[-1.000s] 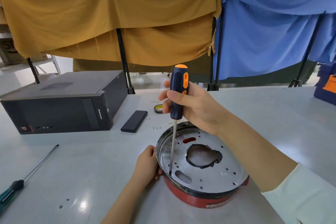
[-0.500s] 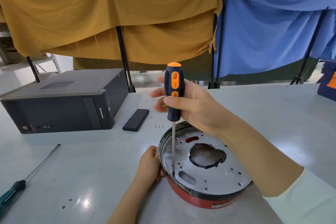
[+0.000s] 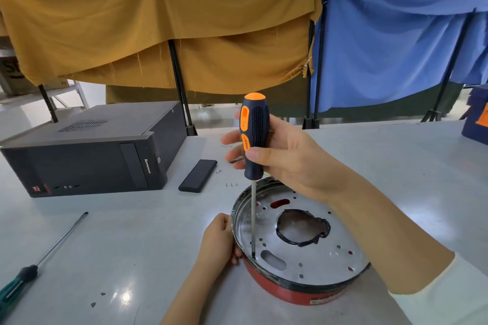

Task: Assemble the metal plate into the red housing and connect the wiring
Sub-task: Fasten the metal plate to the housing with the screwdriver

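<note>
One screwdriver (image 3: pixel 253 140) upright — tip down on metal plate (image 3: pixel 311 253).

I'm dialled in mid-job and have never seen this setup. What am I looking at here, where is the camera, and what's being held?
There is no machine: a person works with bare hands, and the single camera sits on their head, looking forward and down. The right hand grips an orange-and-blue screwdriver upright, its tip down on the metal plate near the plate's left edge. The plate sits in the red housing, which the left hand steadies at its rim. On the grey table also lie a black computer case, a small black box, a few loose screws and a green-handled screwdriver.
</note>
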Motion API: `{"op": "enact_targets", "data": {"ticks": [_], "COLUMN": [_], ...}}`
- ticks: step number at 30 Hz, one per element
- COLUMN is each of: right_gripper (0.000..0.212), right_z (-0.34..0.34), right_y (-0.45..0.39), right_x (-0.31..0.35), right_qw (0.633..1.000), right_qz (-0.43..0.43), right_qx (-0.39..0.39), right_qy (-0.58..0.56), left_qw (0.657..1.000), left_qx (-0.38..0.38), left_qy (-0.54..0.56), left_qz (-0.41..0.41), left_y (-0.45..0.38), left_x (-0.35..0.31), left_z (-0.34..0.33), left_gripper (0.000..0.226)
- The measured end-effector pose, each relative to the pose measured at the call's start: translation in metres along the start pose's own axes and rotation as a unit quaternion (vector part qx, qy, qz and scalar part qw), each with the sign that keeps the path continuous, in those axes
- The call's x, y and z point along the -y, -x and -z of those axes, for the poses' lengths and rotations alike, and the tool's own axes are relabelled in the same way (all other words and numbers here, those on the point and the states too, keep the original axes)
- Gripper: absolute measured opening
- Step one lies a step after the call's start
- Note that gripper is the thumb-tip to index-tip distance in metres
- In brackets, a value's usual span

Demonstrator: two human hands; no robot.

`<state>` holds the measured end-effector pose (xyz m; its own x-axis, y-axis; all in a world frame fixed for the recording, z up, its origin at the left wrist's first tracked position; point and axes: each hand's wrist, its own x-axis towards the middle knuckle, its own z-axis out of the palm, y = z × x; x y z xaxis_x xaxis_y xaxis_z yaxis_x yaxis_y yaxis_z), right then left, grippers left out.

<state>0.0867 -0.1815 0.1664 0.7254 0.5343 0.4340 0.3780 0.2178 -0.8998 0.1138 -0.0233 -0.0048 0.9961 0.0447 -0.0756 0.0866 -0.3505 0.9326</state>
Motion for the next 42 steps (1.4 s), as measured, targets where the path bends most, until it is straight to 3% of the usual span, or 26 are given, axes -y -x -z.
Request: {"op": "enact_targets", "data": {"ticks": [3,7,9,13,16,19,22,25,29,31,32,34,36,38,40,42], "right_gripper": [0.032,0.041,0.041,0.022,0.015,0.014,0.021,0.026,0.006,0.022,0.029,0.031,0.027,0.026,0.025,0.02], "right_z": [-0.001,-0.001,0.003,0.004,-0.001,-0.007,-0.012,-0.009,-0.007,-0.012,-0.015,-0.021,-0.029,-0.031,-0.027,-0.019], "right_y": [-0.001,-0.011,-0.013,-0.013,-0.017,-0.018,-0.014,-0.014,-0.023,-0.026,-0.028,-0.031,-0.031,-0.028,-0.025,-0.025], "right_x": [0.0,-0.006,-0.004,0.001,0.001,-0.009,-0.02,-0.017,-0.009,-0.007,-0.008,-0.013,-0.019,-0.023,-0.021,-0.014], "right_qw": [0.995,0.959,0.97,0.997,0.99,0.996,0.967,0.977,0.995,0.994,0.993,0.984,0.949,0.92,0.935,0.971], "right_qz": [-0.002,-0.016,-0.035,-0.047,-0.052,-0.019,0.045,0.04,-0.007,-0.03,-0.033,-0.013,0.028,0.055,0.036,-0.004], "right_qx": [-0.062,-0.187,-0.145,0.022,0.031,-0.085,-0.224,-0.188,-0.093,-0.059,-0.072,-0.171,-0.313,-0.383,-0.35,-0.24], "right_qy": [0.073,0.211,0.19,-0.053,-0.125,-0.002,0.115,0.09,-0.023,-0.089,-0.09,-0.051,0.016,0.061,0.037,0.0], "left_qw": [1.0,1.0,1.0,1.0,1.0,1.0,1.0,1.0,1.0,1.0,1.0,1.0,1.0,1.0,1.0,1.0], "left_qx": [0.0,0.002,0.005,0.007,0.005,0.002,0.001,0.005,0.012,0.012,0.01,0.002,-0.003,-0.004,0.0,0.01], "left_qy": [0.004,0.006,0.007,0.007,0.004,0.003,0.0,0.001,0.007,0.012,0.012,0.011,0.012,0.009,0.0,0.005], "left_qz": [-0.001,0.0,-0.002,-0.003,-0.003,-0.006,-0.012,-0.013,-0.012,-0.013,-0.013,-0.011,-0.011,-0.01,-0.013,-0.012], "left_y": [0.0,0.001,0.001,0.001,0.002,0.002,0.002,0.002,0.002,0.002,0.003,0.004,0.004,0.004,0.003,0.002], "left_x": [0.0,-0.001,-0.001,-0.001,-0.002,-0.003,-0.004,-0.003,-0.003,-0.003,-0.003,-0.003,-0.002,-0.002,-0.002,-0.002], "left_z": [-0.001,-0.001,0.0,0.001,0.0,0.0,-0.001,0.0,0.002,0.001,0.001,0.0,-0.001,-0.001,0.001,0.002], "left_gripper": [0.014,0.015,0.013,0.014,0.015,0.014,0.015,0.014,0.013,0.013,0.013,0.015,0.017,0.018,0.017,0.016]}}
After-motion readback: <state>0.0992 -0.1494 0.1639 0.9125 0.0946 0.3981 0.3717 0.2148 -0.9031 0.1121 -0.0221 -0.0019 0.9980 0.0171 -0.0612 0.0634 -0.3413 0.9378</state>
